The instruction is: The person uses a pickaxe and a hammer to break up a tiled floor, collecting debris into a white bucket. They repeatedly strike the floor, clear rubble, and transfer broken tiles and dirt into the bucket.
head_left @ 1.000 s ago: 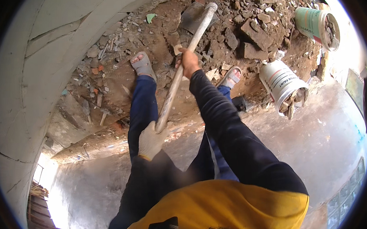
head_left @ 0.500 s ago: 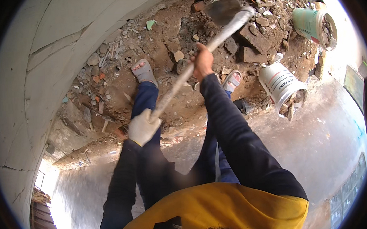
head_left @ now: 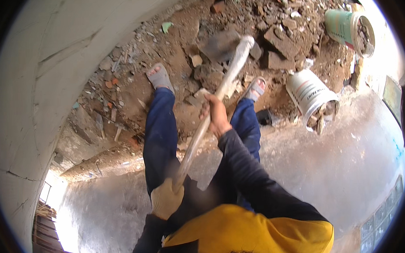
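Note:
A hoe point(head_left: 235, 64) with a long pale wooden handle slants across the view, its broad dark blade point(head_left: 218, 45) over the rubble just beyond my feet. Near the handle's lower end my left hand point(head_left: 166, 198), in a whitish work glove, is wrapped round it close to my body. Farther up, my bare right hand point(head_left: 217, 113) grips the same handle. Whether the blade touches the soil cannot be made out. Broken slabs point(head_left: 281, 46), stones and brown earth point(head_left: 181, 55) lie around the blade.
A tipped white bucket point(head_left: 310, 94) with rubble at its mouth lies right of my feet. Beyond it a pale green bucket point(head_left: 342, 26) holds stones. A cracked pale wall point(head_left: 25, 107) rises at left. Two hammer-like tools point(head_left: 118, 133) lie in the debris. Smooth concrete point(head_left: 303, 153) stretches behind me.
Both my hands and the hoe have come back toward my body. The blade has moved nearer and to the left, from the heap to beside my feet.

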